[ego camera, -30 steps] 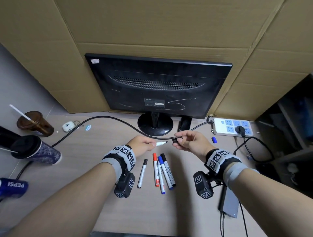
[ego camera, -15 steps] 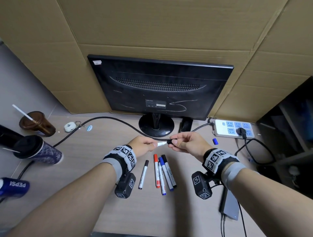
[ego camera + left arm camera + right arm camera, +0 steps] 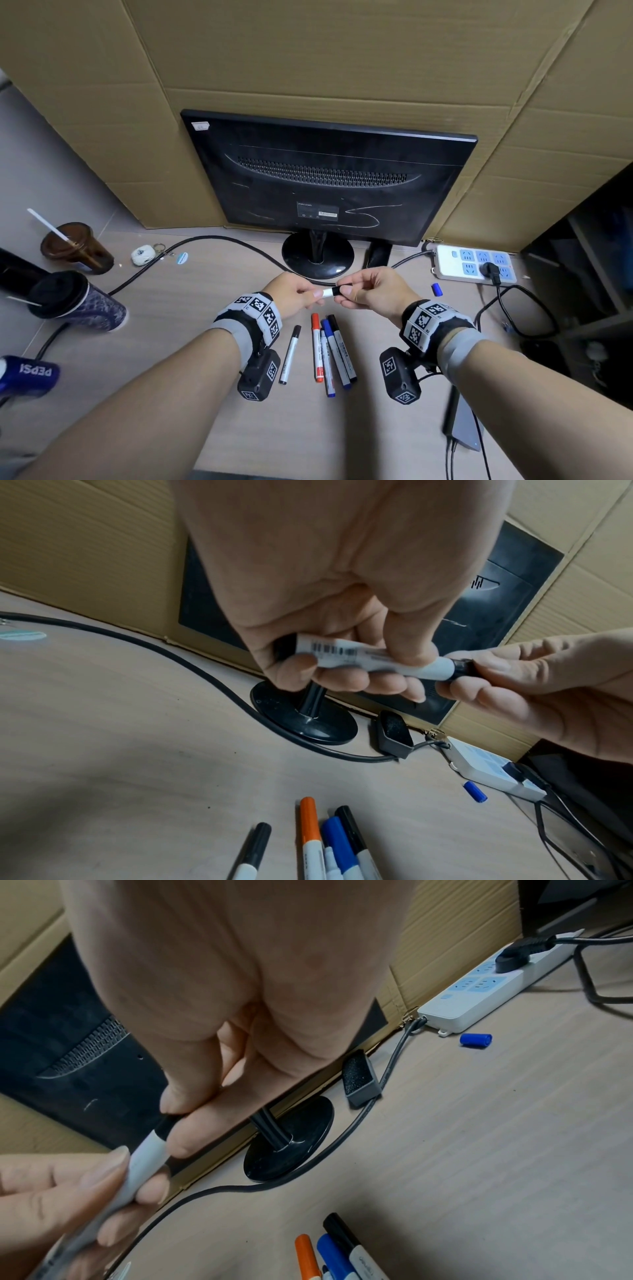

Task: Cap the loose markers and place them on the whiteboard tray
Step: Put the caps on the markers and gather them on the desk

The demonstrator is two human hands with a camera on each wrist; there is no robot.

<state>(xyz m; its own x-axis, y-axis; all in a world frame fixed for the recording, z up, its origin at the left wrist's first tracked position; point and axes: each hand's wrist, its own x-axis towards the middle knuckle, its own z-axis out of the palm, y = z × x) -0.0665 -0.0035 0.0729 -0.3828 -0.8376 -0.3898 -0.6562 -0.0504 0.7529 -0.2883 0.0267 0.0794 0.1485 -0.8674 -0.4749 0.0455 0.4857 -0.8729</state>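
Note:
My left hand [image 3: 303, 296] grips a white marker [image 3: 327, 292] [image 3: 363, 658] by its barrel, held level above the desk. My right hand [image 3: 356, 294] pinches the black cap [image 3: 336, 291] [image 3: 462, 668] [image 3: 166, 1125], which sits over the marker's tip. Below the hands several markers lie on the desk: a black-capped one [image 3: 289, 354] apart on the left, then a red one [image 3: 317, 349], a blue one [image 3: 334, 356] and a black one [image 3: 342, 347] side by side. A loose blue cap [image 3: 436, 289] [image 3: 476, 1040] lies near the power strip. No whiteboard tray is in view.
A black monitor [image 3: 325, 178] stands behind the hands, with a cable [image 3: 205, 241] curving past its base. A black eraser [image 3: 377, 255] and a white power strip [image 3: 474, 263] lie to the right. Cups [image 3: 77, 246] and a Pepsi bottle [image 3: 29, 373] stand at the left.
My right hand brought the black cap leftward onto the marker's tip; a second ago cap and tip were apart. The markers on the desk have not moved.

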